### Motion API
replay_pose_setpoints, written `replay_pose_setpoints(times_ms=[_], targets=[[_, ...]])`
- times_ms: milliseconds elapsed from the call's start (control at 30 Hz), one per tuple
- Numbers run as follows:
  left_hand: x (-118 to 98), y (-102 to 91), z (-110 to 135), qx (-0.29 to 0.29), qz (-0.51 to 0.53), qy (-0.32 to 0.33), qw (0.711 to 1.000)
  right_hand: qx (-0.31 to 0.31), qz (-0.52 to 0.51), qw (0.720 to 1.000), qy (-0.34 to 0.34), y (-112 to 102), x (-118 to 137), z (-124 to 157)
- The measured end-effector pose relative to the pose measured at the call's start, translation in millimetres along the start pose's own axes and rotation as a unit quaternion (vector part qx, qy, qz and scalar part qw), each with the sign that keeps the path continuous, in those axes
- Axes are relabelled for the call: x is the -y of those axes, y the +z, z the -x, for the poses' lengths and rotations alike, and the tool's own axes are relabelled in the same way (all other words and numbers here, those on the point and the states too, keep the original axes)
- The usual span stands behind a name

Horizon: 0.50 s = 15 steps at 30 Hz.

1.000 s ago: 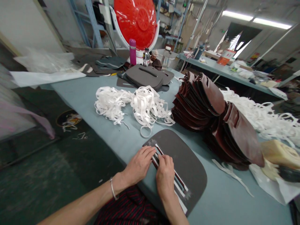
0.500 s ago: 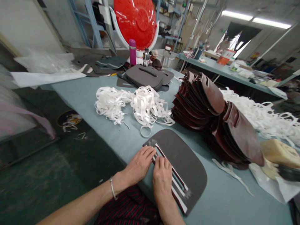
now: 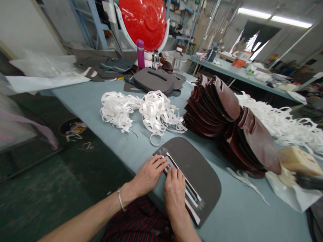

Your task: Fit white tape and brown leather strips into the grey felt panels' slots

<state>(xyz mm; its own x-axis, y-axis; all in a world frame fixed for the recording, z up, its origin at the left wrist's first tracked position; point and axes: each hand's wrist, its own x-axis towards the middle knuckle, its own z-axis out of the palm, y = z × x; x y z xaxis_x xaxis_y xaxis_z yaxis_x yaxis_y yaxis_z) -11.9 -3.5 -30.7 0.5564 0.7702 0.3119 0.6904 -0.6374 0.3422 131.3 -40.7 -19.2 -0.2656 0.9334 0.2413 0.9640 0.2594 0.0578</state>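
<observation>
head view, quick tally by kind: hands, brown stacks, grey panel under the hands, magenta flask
hands: 2 (left hand, right hand)
brown stacks: 2 (near stack, far stack)
grey panel: 1
magenta flask: 1
total: 6

Left hand and right hand rest on dark grey foam panel. Passage ahead: strip of blue surface between panel and white strip tangle, tangle low, soft. Right: two maroon stacks rise just beyond panel, main obstacle. Loose white strip low beside them. Cream block further right. Left: surface edge, then floor.
</observation>
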Motion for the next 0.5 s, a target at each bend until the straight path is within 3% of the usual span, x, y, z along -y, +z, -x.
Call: replay_pose_setpoints(times_ms=[233, 367, 500], targets=[[-2, 0.4, 0, -0.011, 0.000, -0.013, 1.000, -0.057, -0.010, 0.998, -0.007, 6, -32, 52], [-2, 3.5, 1, -0.021, 0.004, -0.007, 1.000, -0.036, -0.017, 0.999, -0.028, -7, -58, 93], [-3, 6.4, 0, -0.018, 0.013, -0.007, 1.000, -0.004, -0.037, 0.999, -0.017, -26, -71, 114]])
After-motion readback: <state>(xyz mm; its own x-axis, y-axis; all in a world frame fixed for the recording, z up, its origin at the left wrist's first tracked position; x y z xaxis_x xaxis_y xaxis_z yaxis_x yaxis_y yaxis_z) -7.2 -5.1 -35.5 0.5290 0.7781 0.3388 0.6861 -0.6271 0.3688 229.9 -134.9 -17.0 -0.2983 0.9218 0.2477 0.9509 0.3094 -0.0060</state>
